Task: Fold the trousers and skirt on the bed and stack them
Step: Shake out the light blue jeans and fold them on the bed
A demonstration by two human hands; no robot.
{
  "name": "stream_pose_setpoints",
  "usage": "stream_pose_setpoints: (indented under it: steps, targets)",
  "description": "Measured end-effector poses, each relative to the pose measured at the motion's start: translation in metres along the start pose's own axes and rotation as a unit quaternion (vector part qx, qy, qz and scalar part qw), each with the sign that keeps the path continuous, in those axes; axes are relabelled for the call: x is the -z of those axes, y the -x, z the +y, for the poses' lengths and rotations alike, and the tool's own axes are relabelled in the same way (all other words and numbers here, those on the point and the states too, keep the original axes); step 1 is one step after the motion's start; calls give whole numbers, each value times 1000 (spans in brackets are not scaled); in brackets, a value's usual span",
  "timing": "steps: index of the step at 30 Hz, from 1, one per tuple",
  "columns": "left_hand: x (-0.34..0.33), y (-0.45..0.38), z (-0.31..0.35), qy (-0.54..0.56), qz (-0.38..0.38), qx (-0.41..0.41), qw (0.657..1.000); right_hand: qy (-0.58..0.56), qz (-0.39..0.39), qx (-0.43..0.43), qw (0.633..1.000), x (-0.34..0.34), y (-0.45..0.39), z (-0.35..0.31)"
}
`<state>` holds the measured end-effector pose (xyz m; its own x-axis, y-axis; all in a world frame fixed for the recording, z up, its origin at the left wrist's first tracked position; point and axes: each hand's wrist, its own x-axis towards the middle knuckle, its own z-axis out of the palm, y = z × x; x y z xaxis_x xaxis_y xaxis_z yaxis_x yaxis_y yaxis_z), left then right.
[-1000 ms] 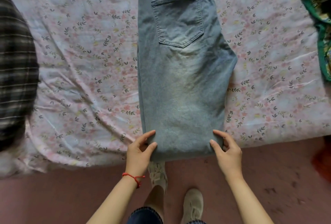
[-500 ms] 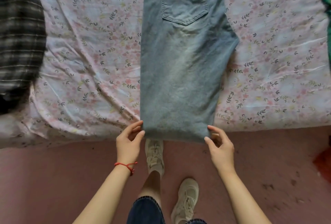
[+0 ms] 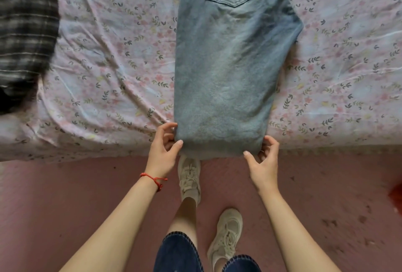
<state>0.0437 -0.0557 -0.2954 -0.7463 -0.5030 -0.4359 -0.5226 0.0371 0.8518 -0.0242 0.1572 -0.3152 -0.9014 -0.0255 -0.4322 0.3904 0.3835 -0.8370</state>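
Light blue denim trousers (image 3: 226,71) lie lengthwise on the floral bed sheet (image 3: 104,58), back pocket up, folded in half along their length. Their near folded end hangs slightly over the bed's edge. My left hand (image 3: 163,152) pinches the near left corner, thumb on top and fingers under. My right hand (image 3: 264,163) curls around the near right corner, fingers behind the cloth and thumb in front. A dark plaid garment (image 3: 24,32), possibly the skirt, lies bunched at the far left of the bed.
The bed's edge runs across the middle of the view, with a reddish-pink floor (image 3: 65,195) below. My legs and two pale sneakers (image 3: 189,176) stand close to the bed. A red object (image 3: 397,197) shows at the right border.
The view has tilted down, so the trousers and bed sit higher in frame. Both hands stayed at the near corners, with fingers now curled further around the cloth.
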Motion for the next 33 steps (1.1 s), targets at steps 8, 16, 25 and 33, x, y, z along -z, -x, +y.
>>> stream_pose_setpoints:
  steps: [8,16,25,33]
  targets:
    - [-9,17,-18,-37,-56,-34,997,26,-62,6,998,12,12,11]
    - [-9,63,-28,-16,-49,-7,999,22,-123,-24,992,36,58,35]
    - [-16,143,-33,-20,-57,27,998,11,-175,-31,984,72,118,35]
    - [-3,213,-12,13,-41,60,997,0,-174,-43,984,102,168,6]
